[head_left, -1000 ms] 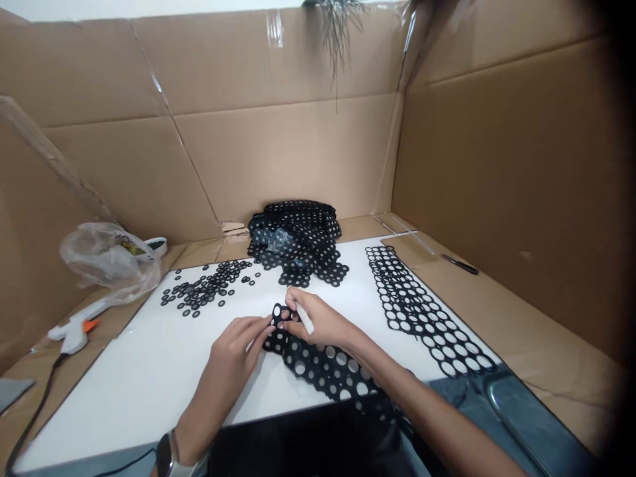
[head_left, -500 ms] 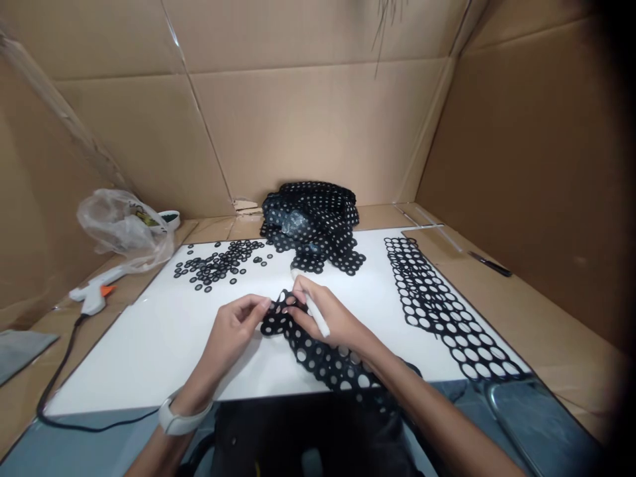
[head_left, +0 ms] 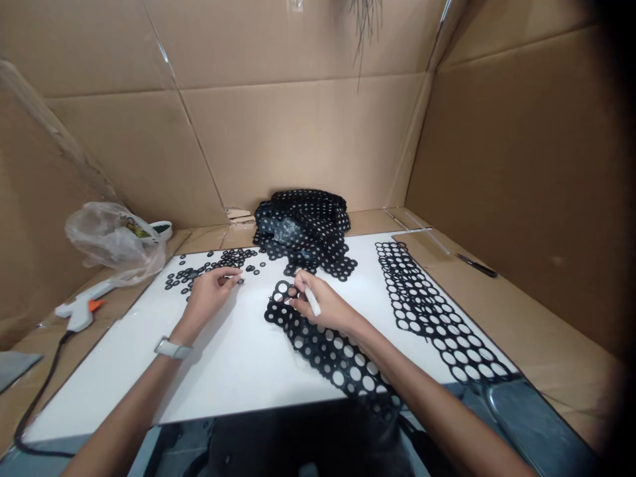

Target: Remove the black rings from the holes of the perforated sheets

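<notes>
My left hand [head_left: 211,291], wearing a wristwatch [head_left: 172,348], reaches to the near side of scattered small black rings [head_left: 228,258]. Its thumb and forefinger are pinched at one small black ring [head_left: 241,281]; whether that ring is off the board is hard to see. My right hand [head_left: 320,301] grips a white pen-like stick [head_left: 312,299], tilted between the fingers. The same hand's fingertips also touch the end of a black strip of joined rings [head_left: 328,351], which runs toward me over the white board's front edge.
A heap of black ring mesh [head_left: 308,225] lies at the back of the white board [head_left: 213,371]. Another ring sheet [head_left: 427,305] lies flat at right, with a knife [head_left: 476,265] beyond it. A corded glue gun [head_left: 82,311] and a plastic bag [head_left: 114,238] are at left.
My left hand has let go of the ring strip and moved up and left to the loose rings. The right hand stays at the strip's end with the white stick. The view has shifted slightly.
</notes>
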Demonstrator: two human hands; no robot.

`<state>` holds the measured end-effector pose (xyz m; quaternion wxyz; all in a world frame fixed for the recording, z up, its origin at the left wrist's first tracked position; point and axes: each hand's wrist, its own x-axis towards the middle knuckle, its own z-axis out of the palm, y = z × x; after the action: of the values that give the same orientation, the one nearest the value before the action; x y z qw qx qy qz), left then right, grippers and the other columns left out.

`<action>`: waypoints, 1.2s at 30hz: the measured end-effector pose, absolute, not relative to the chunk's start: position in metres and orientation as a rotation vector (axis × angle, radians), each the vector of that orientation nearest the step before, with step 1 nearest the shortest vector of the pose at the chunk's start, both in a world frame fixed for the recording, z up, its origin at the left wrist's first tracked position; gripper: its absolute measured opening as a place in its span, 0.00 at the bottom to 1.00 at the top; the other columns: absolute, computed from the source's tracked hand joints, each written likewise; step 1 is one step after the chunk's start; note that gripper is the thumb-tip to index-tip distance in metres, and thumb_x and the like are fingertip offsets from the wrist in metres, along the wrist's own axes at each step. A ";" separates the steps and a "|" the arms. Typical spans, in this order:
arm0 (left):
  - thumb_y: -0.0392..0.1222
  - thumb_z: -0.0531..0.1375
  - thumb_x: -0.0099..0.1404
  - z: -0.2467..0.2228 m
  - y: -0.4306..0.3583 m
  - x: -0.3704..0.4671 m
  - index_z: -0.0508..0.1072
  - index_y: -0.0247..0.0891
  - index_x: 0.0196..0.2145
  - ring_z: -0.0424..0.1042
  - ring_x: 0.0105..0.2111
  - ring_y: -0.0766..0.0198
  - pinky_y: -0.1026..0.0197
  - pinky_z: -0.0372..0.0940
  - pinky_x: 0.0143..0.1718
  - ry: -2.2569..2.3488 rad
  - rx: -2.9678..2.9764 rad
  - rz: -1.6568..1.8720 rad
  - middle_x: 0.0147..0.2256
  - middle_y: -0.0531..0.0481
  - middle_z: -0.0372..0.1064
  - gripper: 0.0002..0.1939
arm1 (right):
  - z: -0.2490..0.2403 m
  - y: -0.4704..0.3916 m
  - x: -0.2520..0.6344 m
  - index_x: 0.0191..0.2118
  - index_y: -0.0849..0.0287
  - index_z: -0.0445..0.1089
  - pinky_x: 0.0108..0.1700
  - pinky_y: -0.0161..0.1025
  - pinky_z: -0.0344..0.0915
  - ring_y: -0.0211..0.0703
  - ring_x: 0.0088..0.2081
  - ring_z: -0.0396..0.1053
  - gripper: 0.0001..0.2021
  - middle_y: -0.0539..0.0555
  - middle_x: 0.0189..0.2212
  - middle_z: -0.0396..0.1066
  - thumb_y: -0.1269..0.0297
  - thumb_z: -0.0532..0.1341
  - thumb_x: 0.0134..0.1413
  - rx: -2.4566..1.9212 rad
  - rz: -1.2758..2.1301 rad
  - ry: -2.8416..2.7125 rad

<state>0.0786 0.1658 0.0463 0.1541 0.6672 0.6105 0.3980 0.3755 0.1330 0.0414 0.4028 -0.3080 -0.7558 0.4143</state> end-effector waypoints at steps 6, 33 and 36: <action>0.61 0.62 0.73 0.049 0.147 0.099 0.84 0.41 0.46 0.78 0.42 0.53 0.56 0.70 0.45 1.361 2.026 0.897 0.48 0.42 0.82 0.21 | 0.052 0.174 0.379 0.37 0.52 0.54 0.42 0.38 0.65 0.47 0.41 0.72 0.13 0.49 0.37 0.70 0.69 0.63 0.58 -0.718 1.118 -2.061; 0.63 0.64 0.72 0.017 0.156 0.108 0.67 0.43 0.48 0.54 0.12 0.76 0.67 0.47 0.15 1.211 1.493 0.769 0.30 0.62 0.65 0.22 | 0.011 0.176 0.353 0.44 0.56 0.74 0.25 0.36 0.59 0.38 0.23 0.61 0.25 0.50 0.30 0.71 0.39 0.54 0.76 -0.886 1.452 -1.461; 0.64 0.64 0.72 0.019 0.156 0.109 0.68 0.42 0.47 0.55 0.13 0.76 0.67 0.48 0.15 1.223 1.505 0.756 0.29 0.62 0.65 0.23 | 0.016 0.172 0.353 0.41 0.55 0.72 0.26 0.36 0.56 0.38 0.24 0.62 0.11 0.49 0.30 0.72 0.54 0.59 0.72 -0.884 1.487 -1.488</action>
<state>0.1089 0.1557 0.0194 0.5056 0.6238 0.5070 0.3134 0.3534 0.1723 0.0163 0.4169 -0.3523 -0.5926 0.5923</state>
